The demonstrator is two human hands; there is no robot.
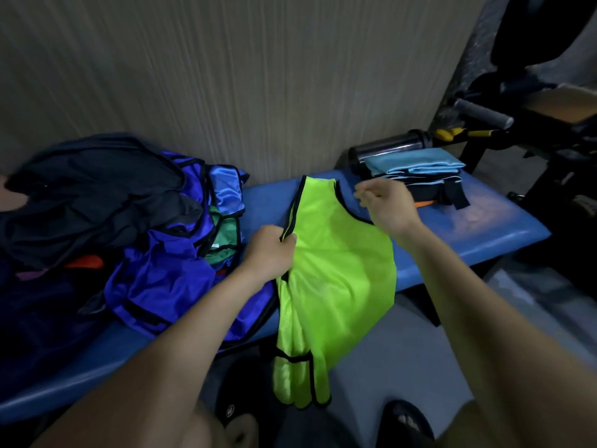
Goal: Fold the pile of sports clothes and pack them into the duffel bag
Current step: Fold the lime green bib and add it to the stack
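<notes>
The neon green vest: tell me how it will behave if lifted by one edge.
The neon green vest is probably floppy: its lower half already hangs limp over the bench edge. It seems light, since the left hand pinches its trim easily. The sheen suggests slippery fabric, so folds may slide apart.

The vest lies on the tabletop, its lower end hanging over the front edge. Left of the vest sits the pile of clothes. Right of the vest and farther back sits a stack of folded cloths, with a bottle lying behind the stack against the wall.
</notes>
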